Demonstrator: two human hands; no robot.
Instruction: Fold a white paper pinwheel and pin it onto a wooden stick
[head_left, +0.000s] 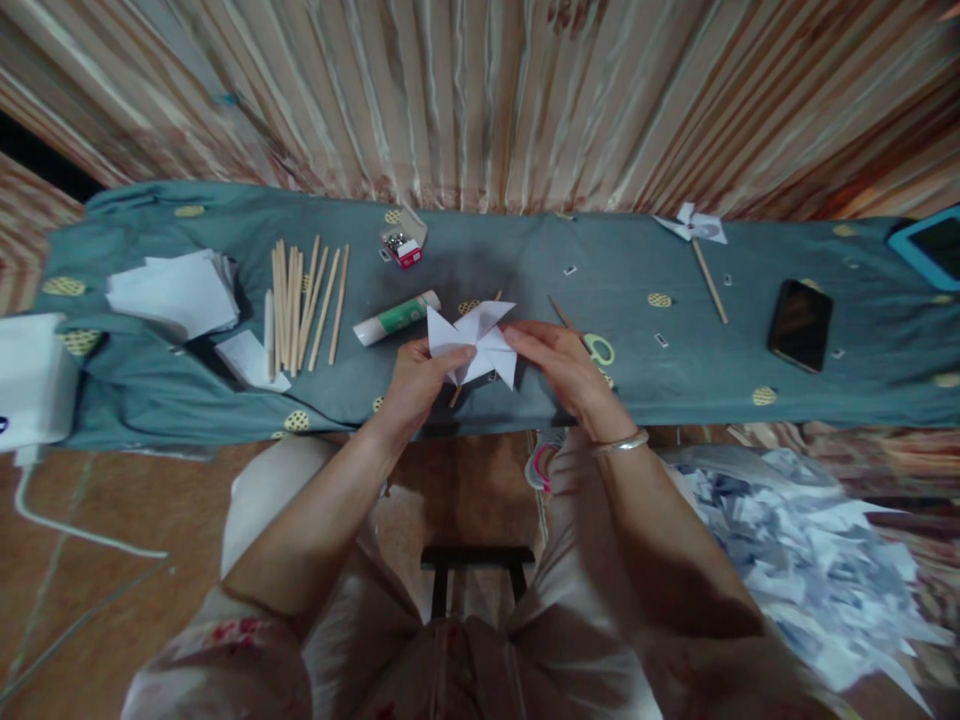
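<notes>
Because it appears to be only folded paper, the white pinwheel (pixel 491 347) should be very light, springy at its folds and easily creased. It is held over the near middle of the desk (pixel 697 380): the left hand (pixel 421 378) pinches its left side, thumb on top, and the right hand (pixel 561 367) pinches the right blade. A wooden stick (pixel 455 396) shows past it, though whether it is attached is hidden. The layered centre seems the firmest hold; loose points would likely bend.

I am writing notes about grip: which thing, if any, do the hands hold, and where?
A white paper pinwheel: the left hand holds it by its left side, while the right hand touches its right edge.
</notes>
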